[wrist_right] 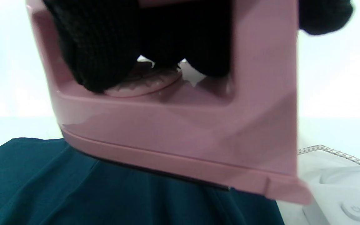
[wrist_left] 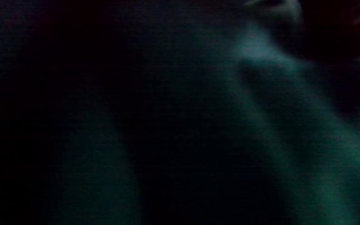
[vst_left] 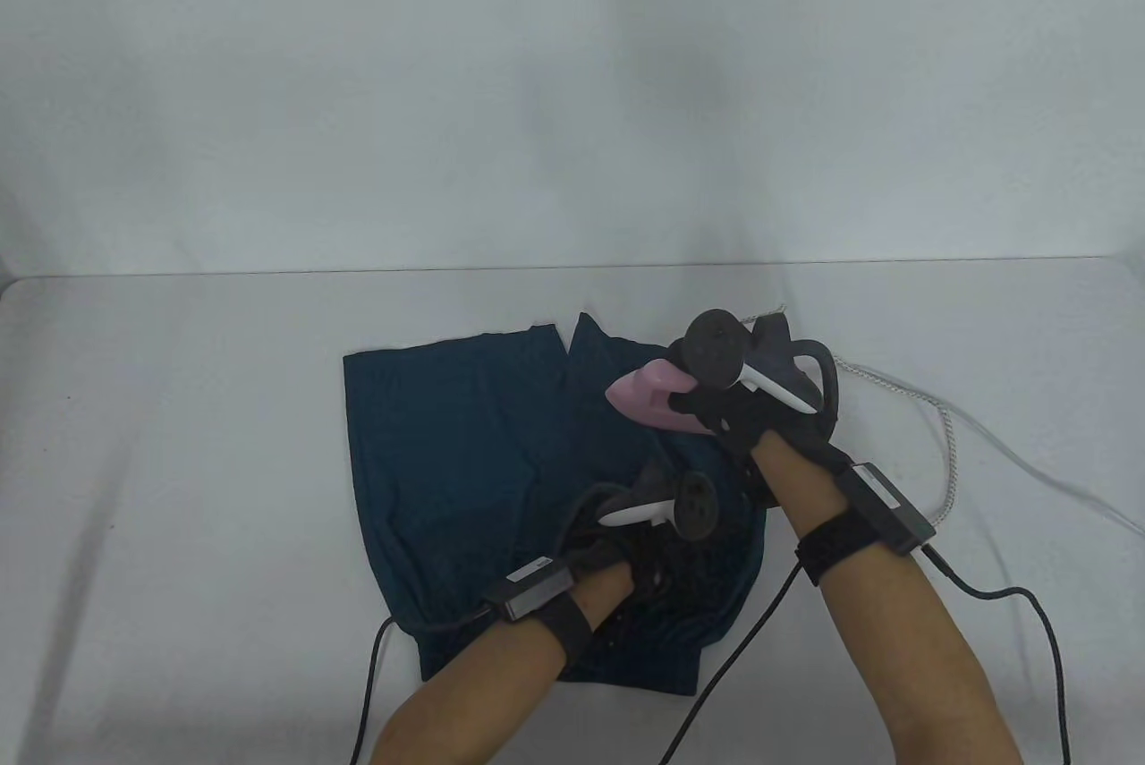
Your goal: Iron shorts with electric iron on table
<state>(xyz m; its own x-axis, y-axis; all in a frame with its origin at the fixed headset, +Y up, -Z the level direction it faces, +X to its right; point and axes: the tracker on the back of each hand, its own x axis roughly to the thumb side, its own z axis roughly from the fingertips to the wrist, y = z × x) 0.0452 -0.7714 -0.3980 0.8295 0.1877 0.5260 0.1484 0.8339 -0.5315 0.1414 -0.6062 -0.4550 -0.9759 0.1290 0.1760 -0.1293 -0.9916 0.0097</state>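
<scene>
Dark teal shorts [vst_left: 465, 461] lie flat on the white table [vst_left: 179, 461], waistband toward me. A pink electric iron [vst_left: 648, 394] rests on the right leg of the shorts. My right hand [vst_left: 751, 407] grips its handle; in the right wrist view the gloved fingers [wrist_right: 95, 47] wrap through the handle of the iron [wrist_right: 180, 131] above the shorts [wrist_right: 73, 187]. My left hand [vst_left: 640, 546] rests on the shorts near the waistband, palm down. The left wrist view shows only dark, blurred teal cloth [wrist_left: 292, 125].
The iron's braided cord [vst_left: 939, 434] trails right across the table and also shows in the right wrist view [wrist_right: 339, 154]. A white device with a power button [wrist_right: 352, 212] lies at the right. Black glove cables [vst_left: 1029, 613] hang off the front edge.
</scene>
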